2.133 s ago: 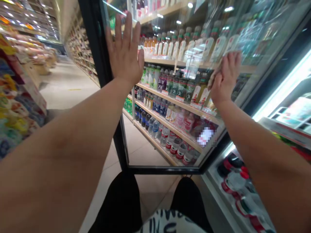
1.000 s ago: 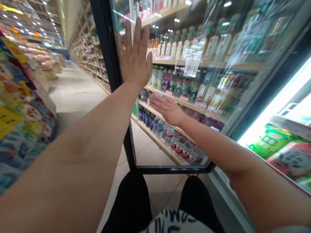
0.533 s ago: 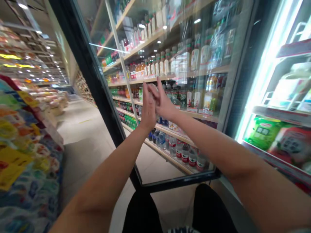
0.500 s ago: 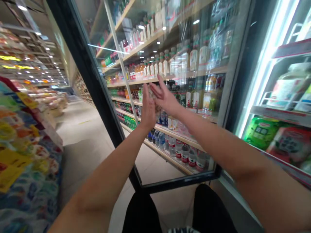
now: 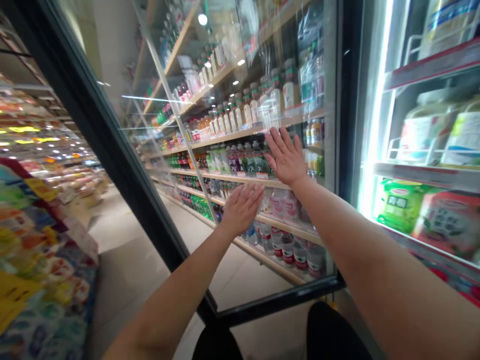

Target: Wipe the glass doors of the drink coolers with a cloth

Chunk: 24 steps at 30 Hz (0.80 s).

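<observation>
Black-framed glass cooler door (image 5: 135,195) at 12 o'clock, bottled drinks on pale wooden shelves (image 5: 240,162) behind it, left hand (image 5: 242,210) and right hand (image 5: 285,156) empty, fingers spread wide, palms toward the glass

One open bare left grip (image 5: 242,210) and one open bare right grip (image 5: 285,157) are counted in front of one black-framed glass cooler door (image 5: 108,165). Behind that door, at least five pale wooden shelves (image 5: 240,131) are seen; to its right, one green pouch (image 5: 400,206), one red-and-green pack (image 5: 448,223) and two white-labelled tubs (image 5: 423,132) are counted.
</observation>
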Tool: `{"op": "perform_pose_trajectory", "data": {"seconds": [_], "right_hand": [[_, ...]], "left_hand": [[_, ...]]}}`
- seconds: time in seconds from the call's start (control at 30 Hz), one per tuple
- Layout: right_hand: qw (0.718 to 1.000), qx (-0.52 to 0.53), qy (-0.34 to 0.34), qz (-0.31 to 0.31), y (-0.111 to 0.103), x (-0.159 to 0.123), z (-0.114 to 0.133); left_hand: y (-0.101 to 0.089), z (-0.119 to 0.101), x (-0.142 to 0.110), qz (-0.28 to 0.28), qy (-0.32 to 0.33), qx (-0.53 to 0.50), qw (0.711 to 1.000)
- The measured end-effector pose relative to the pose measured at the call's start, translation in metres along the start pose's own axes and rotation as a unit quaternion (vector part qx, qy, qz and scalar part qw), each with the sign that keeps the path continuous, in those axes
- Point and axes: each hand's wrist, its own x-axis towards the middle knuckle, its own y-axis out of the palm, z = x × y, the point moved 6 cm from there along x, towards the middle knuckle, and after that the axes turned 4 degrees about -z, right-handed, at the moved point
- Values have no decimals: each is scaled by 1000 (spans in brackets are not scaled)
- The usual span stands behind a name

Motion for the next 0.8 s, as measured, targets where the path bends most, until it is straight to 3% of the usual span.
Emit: {"op": "perform_pose_trajectory", "data": {"seconds": [0.07, 0.17, 0.23, 0.33, 0.43, 0.57, 0.67, 0.8], "right_hand": [[1000, -3, -4, -2, -1, 1, 1], [1000, -4, -6, 0, -4, 0, 1], [1000, 0, -3, 0, -5, -3, 0], [1000, 9, 1, -6, -4, -6, -1], [1000, 12, -2, -19, -3, -8, -1], [999, 11, -6, -32, -4, -9, 0], [999, 18, -2, -29, -4, -10, -1], [999, 30, 1, -26, -4, -10, -1]], "left_hand": [[-4, 9, 16, 1, -5, 13, 1000], [-15, 24, 21, -52, -88, 48, 994], [-16, 21, 3, -70, -116, 56, 989], [-11, 12, -33, -26, -62, 34, 997], [-28, 39, -49, -25, -71, 49, 996], [-70, 93, -50, -112, -194, 113, 968], [-75, 93, -68, -117, -233, 130, 957], [-77, 91, -83, -92, -227, 130, 961]]}}
